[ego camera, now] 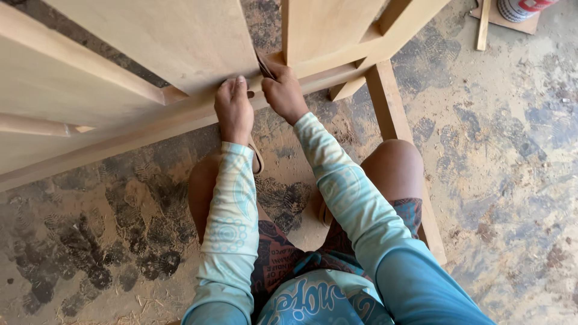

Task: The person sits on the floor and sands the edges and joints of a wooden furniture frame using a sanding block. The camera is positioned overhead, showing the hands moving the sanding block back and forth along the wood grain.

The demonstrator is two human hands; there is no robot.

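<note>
I crouch over a pale wooden frame with panels, lying just above a dusty floor. My left hand presses its fingertips against the lower rail where a panel meets it. My right hand is closed around a dark folded strip, apparently sandpaper, pushed into the gap between two panels. Both forearms wear light patterned sleeves. My knees show below.
A wooden leg or rail runs down the floor past my right knee. A loose wooden stick and a can on a board sit at the top right. The concrete floor is covered in sawdust and footprints.
</note>
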